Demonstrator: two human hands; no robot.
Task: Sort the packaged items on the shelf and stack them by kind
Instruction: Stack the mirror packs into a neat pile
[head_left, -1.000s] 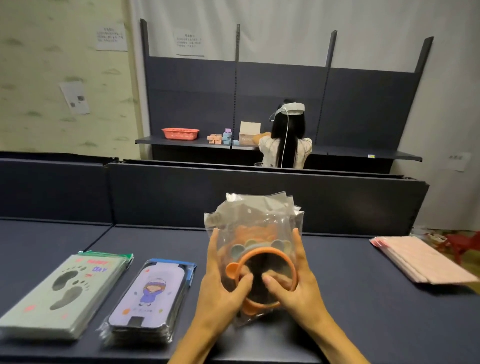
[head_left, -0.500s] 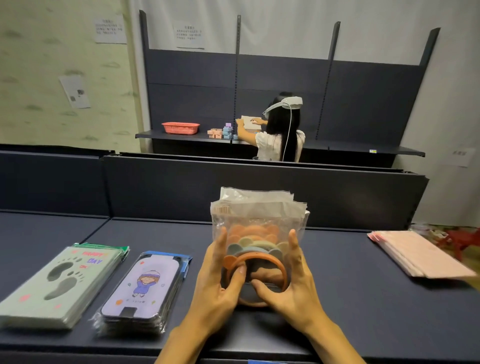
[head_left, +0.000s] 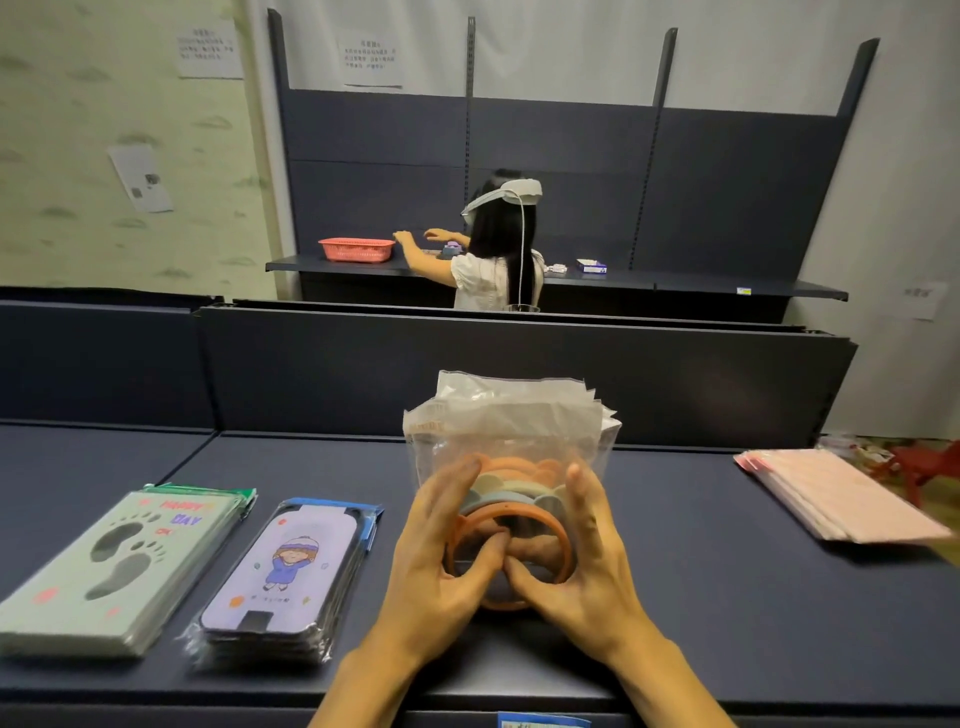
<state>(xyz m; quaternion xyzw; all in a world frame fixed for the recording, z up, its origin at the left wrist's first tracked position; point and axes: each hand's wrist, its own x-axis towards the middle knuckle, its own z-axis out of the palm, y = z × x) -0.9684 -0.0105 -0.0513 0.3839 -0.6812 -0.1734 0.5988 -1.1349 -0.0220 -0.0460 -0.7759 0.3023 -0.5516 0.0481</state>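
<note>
A stack of clear bags with ring-shaped items (head_left: 511, 441), orange and grey-blue, stands at the middle of the dark shelf (head_left: 675, 582). My left hand (head_left: 441, 551) holds its left side and my right hand (head_left: 582, 556) holds its right side, both thumbs pressed on the orange ring in front. To the left lie a stack of bagged phone cases with a cartoon figure (head_left: 291, 566) and a stack of green cards with footprints (head_left: 114, 561). A stack of pink packets (head_left: 836, 493) lies at the far right.
A dark back panel (head_left: 363, 374) rises behind the shelf. Beyond it a person (head_left: 493, 260) with a head-worn device works at another shelf that carries a red basket (head_left: 356, 249) and small boxes. A red object (head_left: 924, 462) sits past the shelf's right end.
The bag stack has come down from a raised, tilted hold and now rests lower on the shelf between both hands. The person behind has reached left toward the red basket.
</note>
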